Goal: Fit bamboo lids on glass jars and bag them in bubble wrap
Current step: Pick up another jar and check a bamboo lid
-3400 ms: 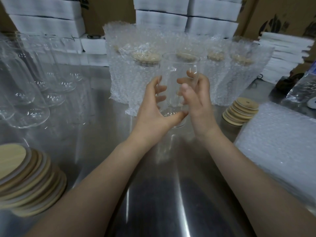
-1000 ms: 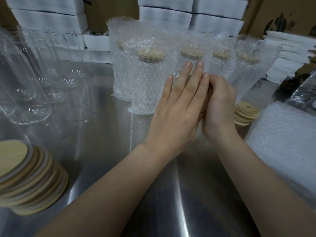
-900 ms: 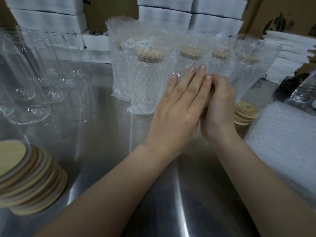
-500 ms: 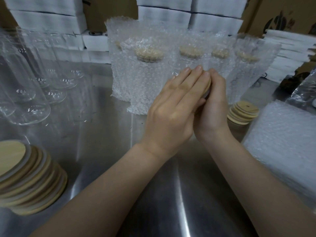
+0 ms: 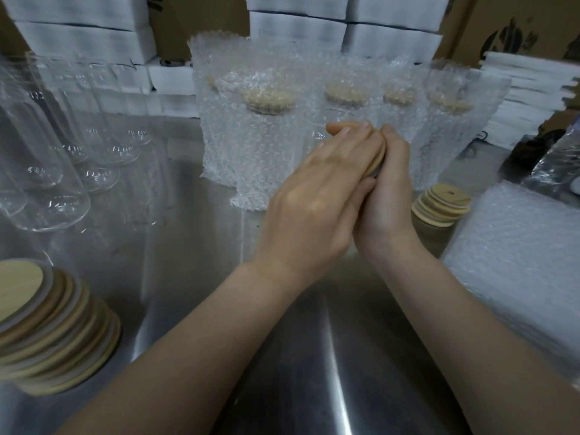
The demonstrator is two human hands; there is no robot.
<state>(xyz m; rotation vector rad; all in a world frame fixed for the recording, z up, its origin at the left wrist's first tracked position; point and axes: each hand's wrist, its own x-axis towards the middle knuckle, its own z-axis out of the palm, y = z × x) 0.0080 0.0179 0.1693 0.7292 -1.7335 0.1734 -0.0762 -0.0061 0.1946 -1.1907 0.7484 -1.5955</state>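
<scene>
The left hand (image 5: 314,199), fingers flat, is pressing on the lid (image 5: 378,157) to seat it, while the right hand (image 5: 389,199) is gripping the hidden jar under the lid, steadying it.

Lid stack (image 5: 53,328) left (near), bagged jars (image 5: 266,136) behind.

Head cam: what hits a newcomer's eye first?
The two hands at centre: the left hand lies flat on a bamboo lid, pressing it, while the right hand wraps round its right edge. Right behind them stands a row of bagged jars, already lidded. A leaning lid stack sits at bottom left, with bare jars above it.
</scene>
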